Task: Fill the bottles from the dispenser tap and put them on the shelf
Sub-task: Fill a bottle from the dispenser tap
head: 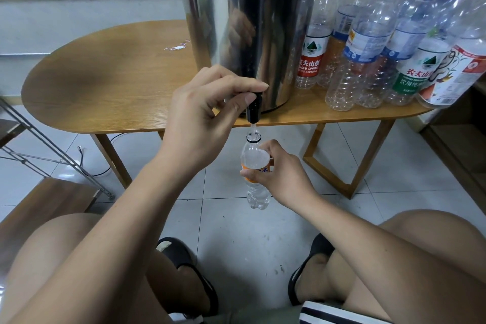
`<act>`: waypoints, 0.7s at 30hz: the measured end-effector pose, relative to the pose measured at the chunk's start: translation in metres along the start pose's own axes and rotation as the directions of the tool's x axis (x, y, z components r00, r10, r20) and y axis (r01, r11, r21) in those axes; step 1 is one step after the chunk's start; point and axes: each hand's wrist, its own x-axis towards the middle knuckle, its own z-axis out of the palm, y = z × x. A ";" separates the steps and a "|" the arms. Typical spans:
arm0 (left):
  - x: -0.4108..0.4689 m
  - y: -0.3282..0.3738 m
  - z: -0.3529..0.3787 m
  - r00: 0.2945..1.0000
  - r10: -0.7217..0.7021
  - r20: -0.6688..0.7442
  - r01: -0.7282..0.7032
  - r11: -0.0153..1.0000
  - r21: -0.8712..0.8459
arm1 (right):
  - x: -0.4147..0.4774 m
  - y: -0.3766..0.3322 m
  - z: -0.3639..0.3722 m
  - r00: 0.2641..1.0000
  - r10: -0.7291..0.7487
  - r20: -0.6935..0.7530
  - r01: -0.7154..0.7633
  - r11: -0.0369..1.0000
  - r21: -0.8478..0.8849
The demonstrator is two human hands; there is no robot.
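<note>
Presently, the uncapped bottle (253, 155) hangs upright below the table's (105, 73) front edge, mouth under the black tap (254, 112). Your right hand (281, 173) grips it, fingers curled round its orange label. Your left hand (202, 118) pinches the tap's top. The steel dispenser (249, 21) stands at that edge, with empty bottles (368, 47) at the right end.

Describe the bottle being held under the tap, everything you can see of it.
The bottle is small, clear plastic with an orange label round its middle and a ribbed lower body. It is uncapped, with a ring at the neck. The right hand grips it round the label, roughly upright in the air, mouth just below the black tap. A thin stream seems to run in; the fill level is unclear.
</note>
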 end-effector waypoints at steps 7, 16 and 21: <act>0.000 0.001 0.001 1.000 -0.012 -0.001 0.012 1.000 -0.010 | -0.001 -0.002 0.000 1.000 0.011 0.003 -0.011 1.000 -0.007; 0.001 -0.001 0.001 1.000 -0.006 0.000 0.006 1.000 -0.020 | 0.002 0.001 0.003 1.000 0.006 -0.018 -0.006 1.000 -0.002; 0.002 -0.001 0.001 1.000 -0.002 0.000 0.002 1.000 -0.028 | 0.001 0.000 0.002 1.000 0.000 -0.018 0.000 1.000 -0.010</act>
